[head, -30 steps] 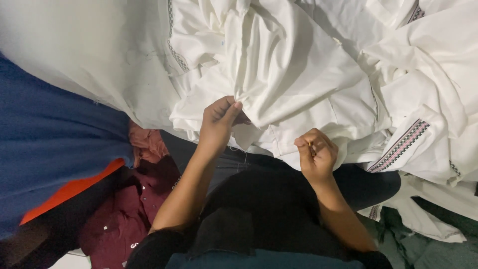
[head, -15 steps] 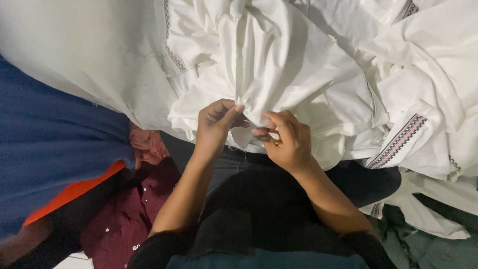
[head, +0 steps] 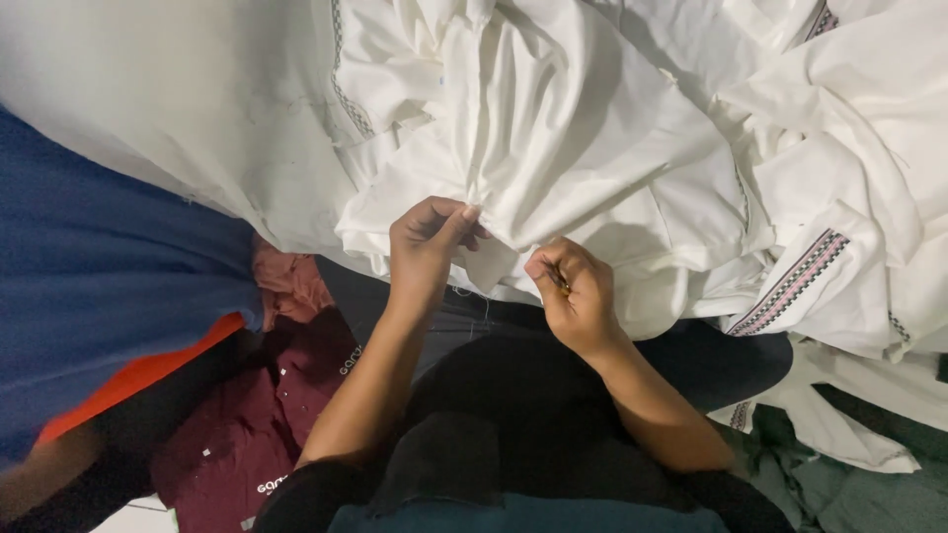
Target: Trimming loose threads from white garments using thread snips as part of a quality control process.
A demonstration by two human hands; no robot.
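Hands (head: 427,242) (head: 578,296) on white cloth (head: 592,148)

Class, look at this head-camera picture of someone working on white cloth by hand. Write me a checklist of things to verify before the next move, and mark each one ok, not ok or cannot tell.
1. Left hand has a firm pinch on the white cloth: ok, thumb and fingers close on a fold.
2. Right hand holds its small tool securely: ok, fingers are closed around a small thing, though its kind cannot be made out.
3. Both hands sit close together at the same fold: ok.
4. Cloth lies flat at the working spot: not ok, it is bunched and creased.
5. Embroidered trim is away from the hands: ok.
6. A thread runs from the tool: cannot tell.
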